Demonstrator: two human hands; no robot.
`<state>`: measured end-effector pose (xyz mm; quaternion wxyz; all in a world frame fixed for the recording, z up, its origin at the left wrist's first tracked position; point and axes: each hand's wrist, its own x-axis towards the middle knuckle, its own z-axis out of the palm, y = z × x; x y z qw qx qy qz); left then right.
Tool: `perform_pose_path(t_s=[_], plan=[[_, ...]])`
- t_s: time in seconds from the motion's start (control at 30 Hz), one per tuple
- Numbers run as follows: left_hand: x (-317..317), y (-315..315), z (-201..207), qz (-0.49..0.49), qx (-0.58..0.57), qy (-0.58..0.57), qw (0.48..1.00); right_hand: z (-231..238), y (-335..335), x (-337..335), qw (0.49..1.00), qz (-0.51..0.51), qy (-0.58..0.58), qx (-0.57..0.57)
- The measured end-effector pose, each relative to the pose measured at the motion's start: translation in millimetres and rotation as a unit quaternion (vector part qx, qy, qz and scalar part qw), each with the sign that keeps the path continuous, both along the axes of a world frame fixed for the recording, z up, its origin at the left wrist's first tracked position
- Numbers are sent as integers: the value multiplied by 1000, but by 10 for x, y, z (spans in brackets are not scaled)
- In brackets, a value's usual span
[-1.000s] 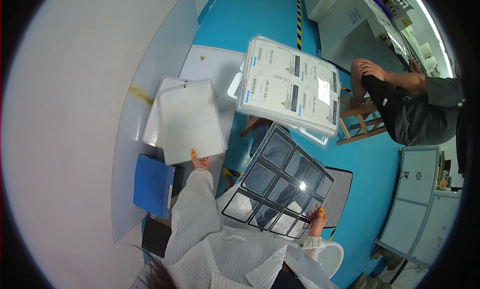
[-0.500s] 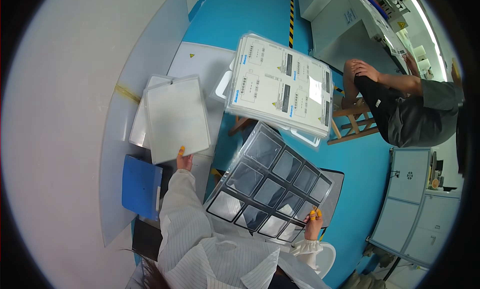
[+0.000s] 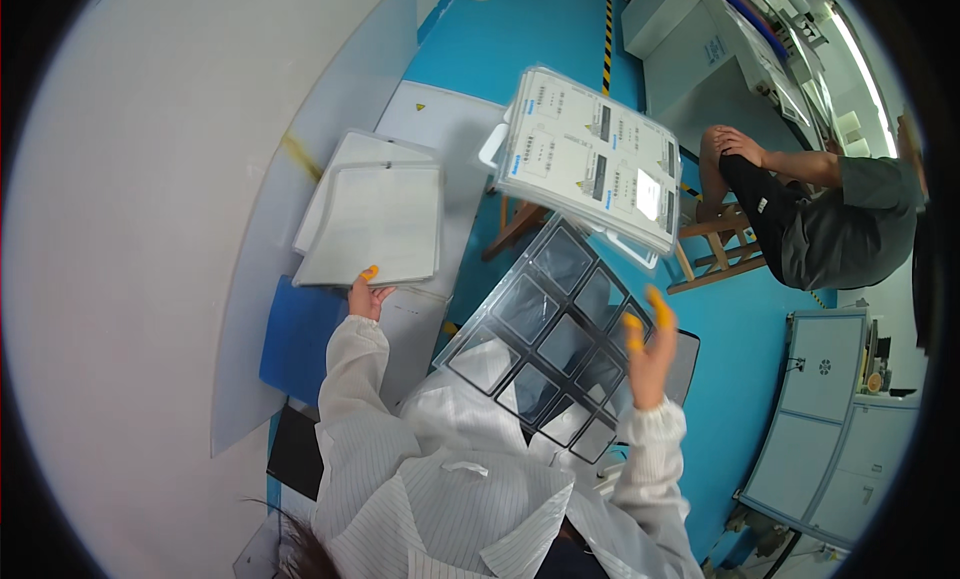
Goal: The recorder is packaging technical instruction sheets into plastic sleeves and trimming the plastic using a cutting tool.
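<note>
Clear plastic compartment tray (image 3: 555, 344) with dark square pockets, tilted over the lap, near centre.

It looks light, thin and bendy, best gripped at opposite rims. The right hand (image 3: 648, 351) is spread open at its right edge, gripping nothing. The left hand (image 3: 366, 295) touches the near edge of a flat white tray stack (image 3: 372, 224); its grip cannot be told. A labelled tray stack (image 3: 590, 159) crowds the far side; blue floor (image 3: 740, 329) lies open right.

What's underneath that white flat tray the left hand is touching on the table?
Under the white tray touched by the left hand lies another white tray, its far edge peeking out. A blue pad shows beneath the near corner. Whatever lies between the trays is covered.
</note>
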<state>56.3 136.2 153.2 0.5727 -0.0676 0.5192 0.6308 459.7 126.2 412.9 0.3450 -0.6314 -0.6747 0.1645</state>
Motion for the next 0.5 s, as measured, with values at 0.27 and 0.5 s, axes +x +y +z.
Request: perform_pose_path(t_s=[0.27,0.5], plan=[[-332,-468,556,-33,-27,-8,999,-634,69,-2509,881,438,-175,41],[-139,-498,429,-17,-45,-25,999,-1612,119,-3058,831,380,-407,29]])
